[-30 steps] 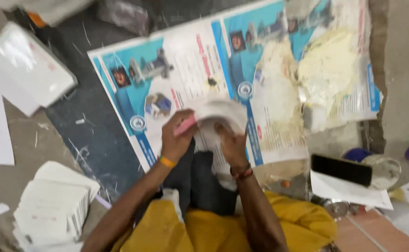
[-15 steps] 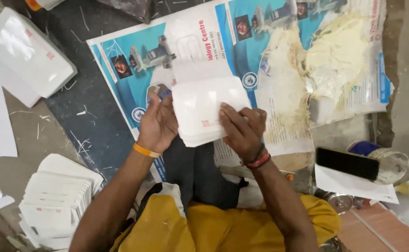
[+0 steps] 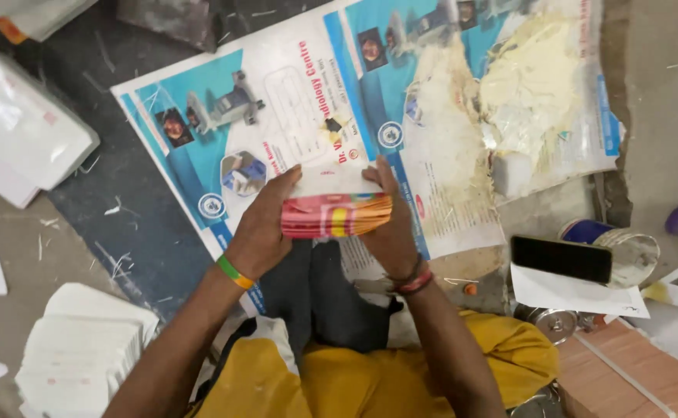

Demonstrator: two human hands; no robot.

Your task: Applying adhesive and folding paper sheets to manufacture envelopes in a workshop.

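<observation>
The stack of paper envelopes (image 3: 336, 214) sits gripped between both hands above the printed poster (image 3: 199, 116) spread on the floor, just over its near edge and close to the person's lap. Its long axis runs left to right, so the red and yellow edges face the camera and a white flap stands up behind them. The left hand (image 3: 260, 224) closes on the stack's left end, thumb on the near side and fingers curled over the top. The right hand (image 3: 391, 228) clamps the right end the same way, index finger raised along the flap. Both hands lie equally near, one at each end. A pile of white envelopes (image 3: 83, 348) rests on the floor beside the left elbow, well apart from the stack. A black phone (image 3: 561, 258) lies to the right.
</observation>
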